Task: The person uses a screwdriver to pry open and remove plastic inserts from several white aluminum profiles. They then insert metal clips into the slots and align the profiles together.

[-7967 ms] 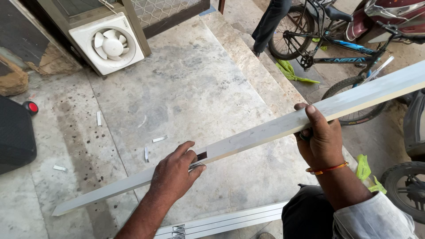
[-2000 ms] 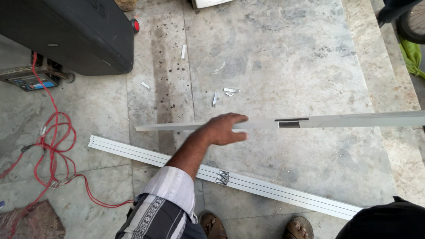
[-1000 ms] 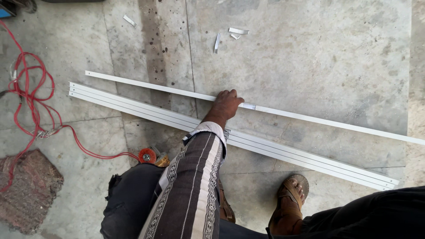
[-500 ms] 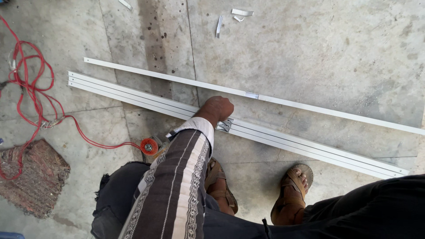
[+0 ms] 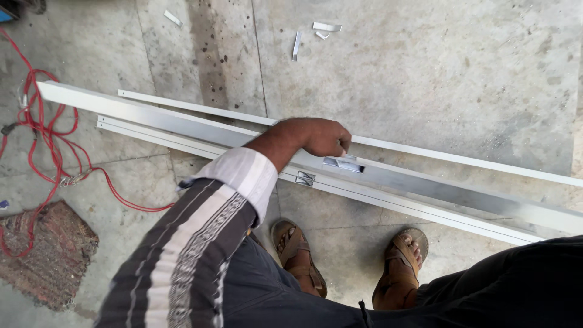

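1. Red cable (image 5: 42,130) loops over the concrete floor (image 5: 425,85) at the far left, just past the end of the profiles, with a worn mat (image 5: 45,255) below it; that end is the cluttered one, so you have little room to slide the long pieces that way.

2. Three aluminium lengths lie nearly parallel, slanting down to the right. The thin strip (image 5: 182,106) is farthest from you, the flat bar (image 5: 146,114) is in the middle, and the channel (image 5: 158,137) lies nearest your feet. Laid side by side like this, their ends can be compared at a glance.

3. Your left hand (image 5: 322,136) is curled, knuckles up, with the fingers bent down onto the flat bar at about its middle. It looks like a grip near the balance point, but I cannot tell whether the fingers fully close around the bar or only press on it. The bar's left end seems to ride slightly above the channel.

4. Just right of the hand, a slot (image 5: 343,164) is cut into the bar, and a small bracket (image 5: 305,178) sits on the channel beside it.

5. Your sandalled feet (image 5: 352,261) stand just clear of the channel's near edge.

6. To the right, all three lengths run out of frame; the floor beyond them is open, with only small offcuts (image 5: 316,33) lying well apart at the top.

7. Your right hand is out of view.
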